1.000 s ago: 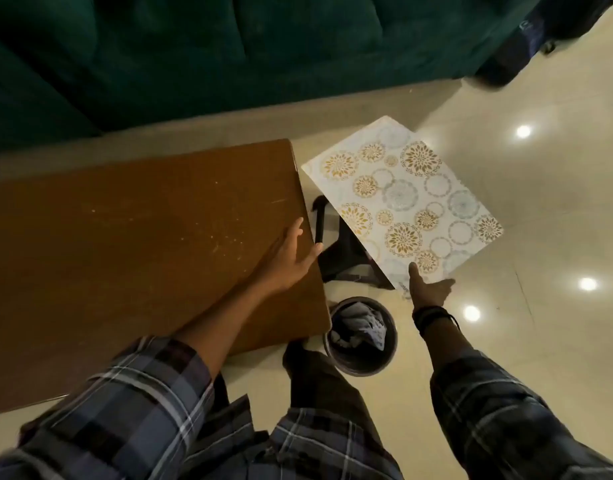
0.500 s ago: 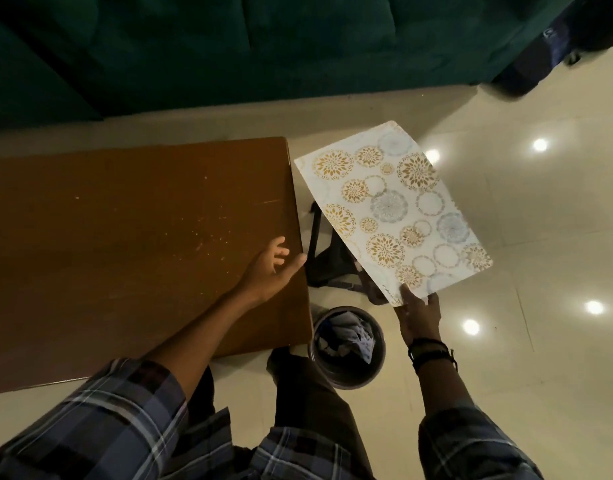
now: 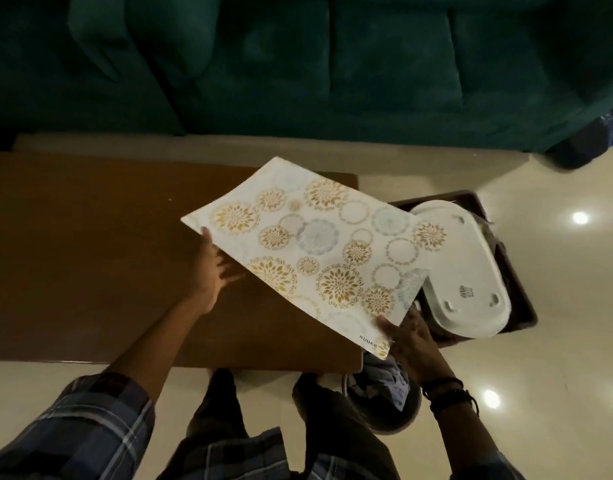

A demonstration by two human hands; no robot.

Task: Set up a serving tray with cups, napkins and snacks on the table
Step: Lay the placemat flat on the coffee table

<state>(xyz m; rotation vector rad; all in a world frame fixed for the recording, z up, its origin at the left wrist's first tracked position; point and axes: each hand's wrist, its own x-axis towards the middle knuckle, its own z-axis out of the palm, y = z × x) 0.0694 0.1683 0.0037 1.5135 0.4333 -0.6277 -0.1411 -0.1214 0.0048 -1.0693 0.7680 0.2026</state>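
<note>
While over table (image 3: 90,265), placemat (image 3: 318,251) (two-handed).

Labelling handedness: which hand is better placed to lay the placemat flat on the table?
Probably left. The left hand holds the placemat edge already over the table; the right hand grips the corner beyond its end.

The person wears a blue-and-white plaid shirt (image 3: 73,434) with sleeves pushed up, dark trousers (image 3: 215,410), and black wristbands (image 3: 448,393) at lower right.
</note>
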